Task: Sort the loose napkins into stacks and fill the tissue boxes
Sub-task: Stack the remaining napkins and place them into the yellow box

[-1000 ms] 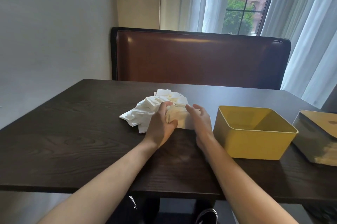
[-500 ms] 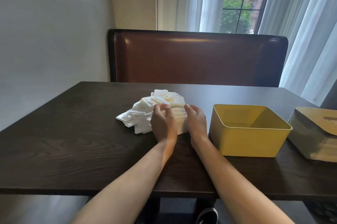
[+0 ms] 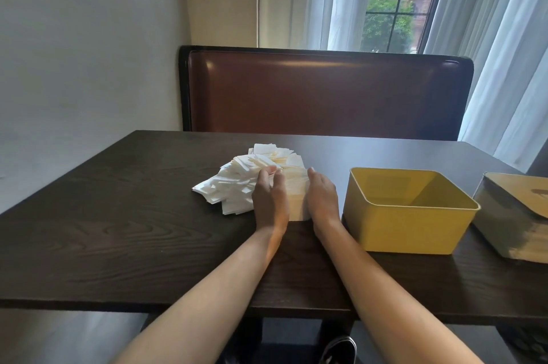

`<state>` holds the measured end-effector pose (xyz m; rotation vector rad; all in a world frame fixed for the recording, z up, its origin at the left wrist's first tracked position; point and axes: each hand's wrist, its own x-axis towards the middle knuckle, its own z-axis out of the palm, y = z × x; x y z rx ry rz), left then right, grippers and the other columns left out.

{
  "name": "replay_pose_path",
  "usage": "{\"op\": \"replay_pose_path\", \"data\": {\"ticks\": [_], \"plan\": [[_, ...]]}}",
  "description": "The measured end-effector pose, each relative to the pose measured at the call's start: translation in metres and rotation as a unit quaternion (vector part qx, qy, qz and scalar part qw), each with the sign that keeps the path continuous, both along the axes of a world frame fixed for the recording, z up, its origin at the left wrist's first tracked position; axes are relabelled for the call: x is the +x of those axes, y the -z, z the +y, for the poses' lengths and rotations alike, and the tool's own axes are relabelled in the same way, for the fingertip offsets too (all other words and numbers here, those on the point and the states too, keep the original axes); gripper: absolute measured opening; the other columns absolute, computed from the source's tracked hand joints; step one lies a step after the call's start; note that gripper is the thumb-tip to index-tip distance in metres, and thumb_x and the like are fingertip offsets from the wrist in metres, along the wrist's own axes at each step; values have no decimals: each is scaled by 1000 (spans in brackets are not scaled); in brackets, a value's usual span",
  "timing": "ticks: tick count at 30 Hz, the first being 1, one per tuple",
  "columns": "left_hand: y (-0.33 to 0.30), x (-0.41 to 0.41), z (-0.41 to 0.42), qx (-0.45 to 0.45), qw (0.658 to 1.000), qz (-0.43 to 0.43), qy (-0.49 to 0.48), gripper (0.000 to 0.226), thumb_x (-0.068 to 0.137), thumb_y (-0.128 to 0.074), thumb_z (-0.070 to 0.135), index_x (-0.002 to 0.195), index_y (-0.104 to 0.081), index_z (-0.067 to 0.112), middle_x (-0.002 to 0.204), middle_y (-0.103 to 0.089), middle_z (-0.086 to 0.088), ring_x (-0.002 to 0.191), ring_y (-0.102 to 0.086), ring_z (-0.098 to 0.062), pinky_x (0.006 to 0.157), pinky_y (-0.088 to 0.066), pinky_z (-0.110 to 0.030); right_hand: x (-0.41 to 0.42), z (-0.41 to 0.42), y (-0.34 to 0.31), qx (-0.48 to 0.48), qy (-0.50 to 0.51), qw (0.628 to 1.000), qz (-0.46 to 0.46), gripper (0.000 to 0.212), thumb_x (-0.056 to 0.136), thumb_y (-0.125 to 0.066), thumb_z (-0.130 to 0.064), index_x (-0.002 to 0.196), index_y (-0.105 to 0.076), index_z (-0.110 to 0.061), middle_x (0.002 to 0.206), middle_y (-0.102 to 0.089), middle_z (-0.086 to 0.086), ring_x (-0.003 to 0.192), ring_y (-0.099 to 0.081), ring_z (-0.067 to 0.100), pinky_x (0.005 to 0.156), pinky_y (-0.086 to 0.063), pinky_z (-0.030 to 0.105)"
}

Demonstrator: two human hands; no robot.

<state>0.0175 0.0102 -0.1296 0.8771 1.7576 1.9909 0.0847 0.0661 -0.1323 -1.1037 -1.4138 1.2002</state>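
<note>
Left hand point(image 3: 270, 197), right hand point(image 3: 322, 196) side by side

Across my dark wooden desk point(image 3: 103, 233) stands a brown leather bench back point(image 3: 323, 91), white curtains point(image 3: 489, 46) framing the daylit window point(image 3: 394, 5).
</note>
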Motion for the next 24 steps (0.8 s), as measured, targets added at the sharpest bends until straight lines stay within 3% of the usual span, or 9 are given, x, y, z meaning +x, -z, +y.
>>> {"op": "replay_pose_path", "data": {"ticks": [5,8,10,12,15,18,21,24], "plan": [[3,-4,3,-18,999,18,-26,17,101,-50,21,106,-64,14,97,-65,5,92,-58,-12,78,-39,-24,0,-2,-1,23,16,1000,13,38,101,-45,-39,110,-67,-10,101,-70,4,98,-67,22,84,-54,40],[2,-5,2,12,998,26,-52,24,102,-48,17,88,-68,15,79,-65,11,74,-58,-3,64,-40,-12,4,-5,-4,39,-9,999,14,33,102,-45,-44,95,-68,-21,92,-70,1,90,-68,20,79,-55,40],[0,-8,1,43,996,10,-83,28,103,-47,16,83,-66,16,78,-64,12,73,-58,0,64,-39,-7,5,-9,-8,32,-50,998,27,37,101,-44,-48,90,-69,-23,87,-72,-1,84,-70,18,72,-55,35],[-1,-16,2,100,988,-11,-115,28,103,-47,17,82,-66,15,79,-65,8,76,-60,-4,70,-44,-15,5,-11,-10,20,-104,993,54,36,98,-49,-52,93,-70,-24,90,-74,-1,84,-72,16,70,-55,29],[-1,-29,4,147,977,-8,-154,27,100,-46,21,82,-65,12,78,-66,8,71,-60,4,72,-47,-20,5,-13,-9,75,-173,981,51,44,83,-64,-57,108,-69,-22,106,-71,2,94,-69,17,77,-56,29],[-1,-39,2,152,971,-15,-181,31,103,-46,19,77,-62,19,77,-64,9,69,-59,6,72,-46,-26,5,-13,-8,137,-194,971,12,34,90,-69,-37,117,-66,-17,110,-70,1,99,-68,18,80,-58,29],[-3,-36,-2,121,981,14,-150,33,105,-43,26,83,-63,13,77,-61,12,69,-57,8,72,-42,-25,7,-10,-6,164,-149,975,-7,19,91,-69,-28,103,-69,-13,97,-73,3,90,-68,22,72,-57,33],[-5,-20,-9,81,996,35,-8,35,95,-43,40,98,-64,11,81,-62,11,71,-55,10,68,-40,-13,9,-3,-2,148,-61,987,4,4,93,-67,-21,93,-66,-18,87,-70,-3,84,-68,22,69,-55,33]]}}
